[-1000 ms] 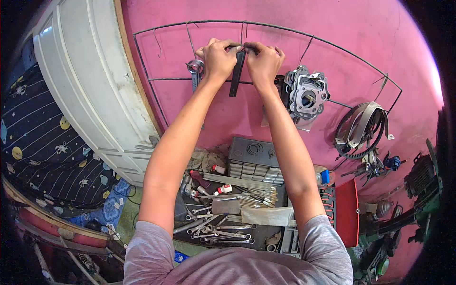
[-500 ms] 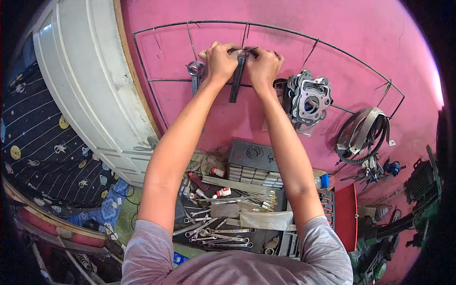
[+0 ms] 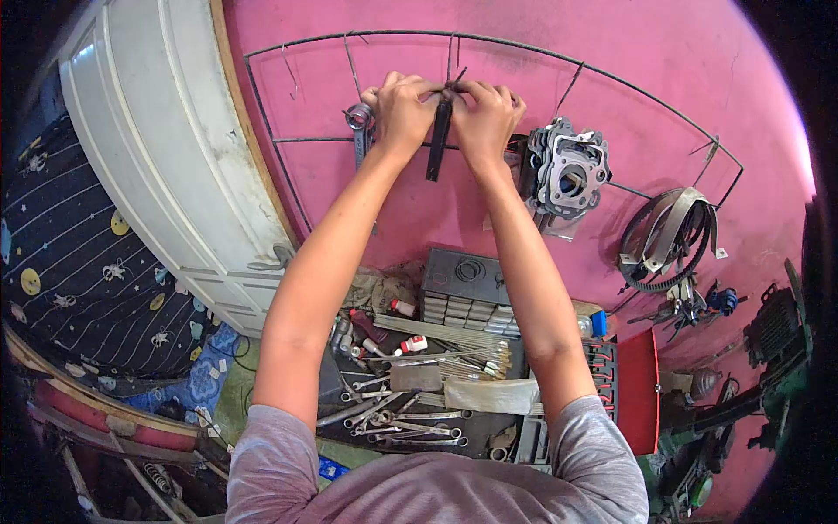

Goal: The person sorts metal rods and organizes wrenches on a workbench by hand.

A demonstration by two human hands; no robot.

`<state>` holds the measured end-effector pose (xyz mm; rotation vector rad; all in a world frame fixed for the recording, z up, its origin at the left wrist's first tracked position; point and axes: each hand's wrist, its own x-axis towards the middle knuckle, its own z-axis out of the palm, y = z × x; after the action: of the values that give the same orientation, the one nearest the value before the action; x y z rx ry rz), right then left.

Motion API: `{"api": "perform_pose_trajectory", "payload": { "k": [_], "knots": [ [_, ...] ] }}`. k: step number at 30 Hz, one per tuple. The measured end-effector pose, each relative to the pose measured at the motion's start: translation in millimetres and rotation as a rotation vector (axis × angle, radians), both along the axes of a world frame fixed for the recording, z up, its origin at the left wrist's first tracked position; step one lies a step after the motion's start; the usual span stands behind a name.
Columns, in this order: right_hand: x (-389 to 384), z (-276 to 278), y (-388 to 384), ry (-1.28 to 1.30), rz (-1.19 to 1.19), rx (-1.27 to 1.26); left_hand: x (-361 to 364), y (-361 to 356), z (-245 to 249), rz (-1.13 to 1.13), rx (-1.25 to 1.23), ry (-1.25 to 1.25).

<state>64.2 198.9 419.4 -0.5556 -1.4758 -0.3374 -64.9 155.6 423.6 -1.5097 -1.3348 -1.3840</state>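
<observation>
Against the pink wall, my left hand (image 3: 404, 115) and my right hand (image 3: 486, 124) meet at the top of a long black flat strip (image 3: 438, 148). Fingers of both hands are pinched closed around its upper end, and the strip hangs down between them. A thin dark wire tip (image 3: 463, 73) sticks up beside my right fingertips. Just above, a wire hook (image 3: 452, 52) comes down from the metal rack (image 3: 515, 48); whether it passes through the strip is hidden by my fingers. Left of my left hand hangs a ring-ended metal rod (image 3: 360, 131).
Metal gaskets (image 3: 572, 175) and belts (image 3: 668, 240) hang at the right. Below stands a grey metal box (image 3: 463, 271), with several wrenches (image 3: 419, 434), spokes (image 3: 454, 341) and small bottles (image 3: 410, 346). A red tool case (image 3: 640, 393) lies open at right. A white door (image 3: 175, 148) stands left.
The thin wire tip by my right fingers now points upward instead of lying nearly sideways. The strip hangs slightly higher in view. Both hands stay pinched at its top.
</observation>
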Motion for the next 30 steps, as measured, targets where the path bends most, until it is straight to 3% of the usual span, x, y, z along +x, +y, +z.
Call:
{"api": "perform_pose_trajectory", "payload": {
  "k": [6,8,14,18,23,30],
  "knots": [
    [5,3,-7,-0.029,0.027,-0.097,13,-14,-7,-0.057,0.057,-0.017],
    [6,6,-13,-0.025,0.066,-0.107,26,-23,-6,0.073,0.052,-0.046],
    [10,12,-20,-0.021,0.104,-0.205,34,-17,-4,0.147,0.088,-0.057],
    [12,15,-18,-0.022,0.077,-0.218,28,-13,-7,0.064,0.104,-0.068],
    [13,15,-22,-0.043,0.115,-0.274,22,-16,-1,0.061,-0.047,-0.113],
    [25,27,-40,-0.116,0.106,-0.326,21,-29,4,0.024,-0.024,-0.021]
  ]
}}
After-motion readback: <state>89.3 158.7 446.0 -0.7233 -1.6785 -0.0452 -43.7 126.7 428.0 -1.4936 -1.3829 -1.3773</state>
